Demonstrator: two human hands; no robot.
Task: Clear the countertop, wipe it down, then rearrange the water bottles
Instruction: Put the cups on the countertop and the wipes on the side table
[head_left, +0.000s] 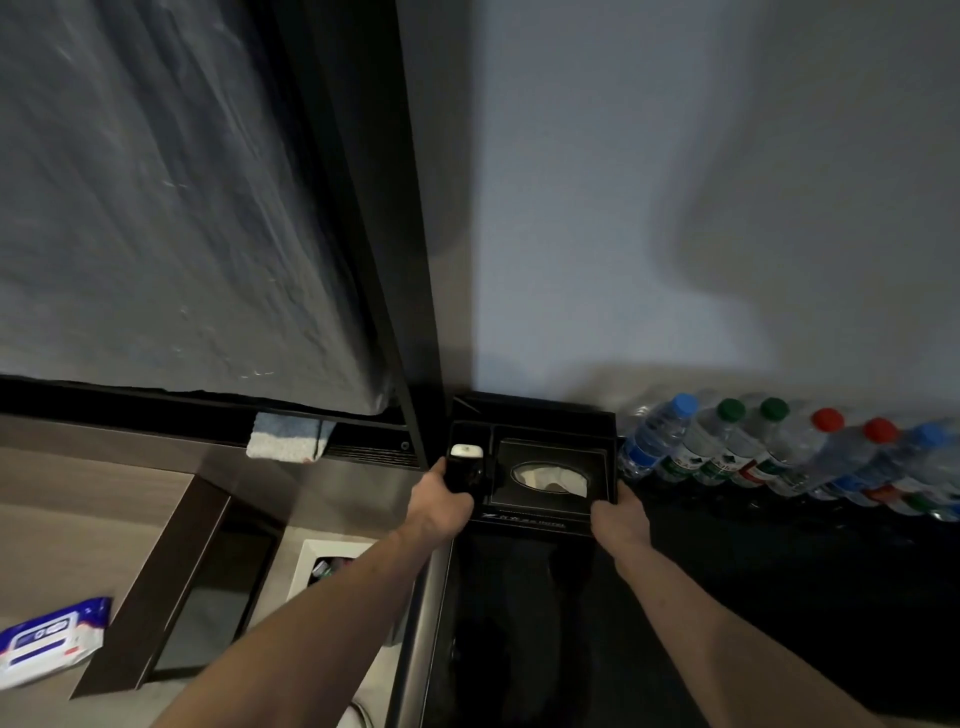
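Fingers of the left hand (440, 498) and right hand (621, 514) curl round opposite front corners of the black tray (524, 519), a two-sided hold that probably keeps its tissue box (548, 473) level for lifting off the dark surface (753, 561). The water bottles (779, 447) line the wall just beside it, untouched.

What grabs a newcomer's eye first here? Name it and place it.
Both hands, left hand and right hand, grip the near corners of a black tray on the dark counter, in the corner by the wall. A tissue box sits inside it. To its right, bottles with blue, green and red caps line the wall.
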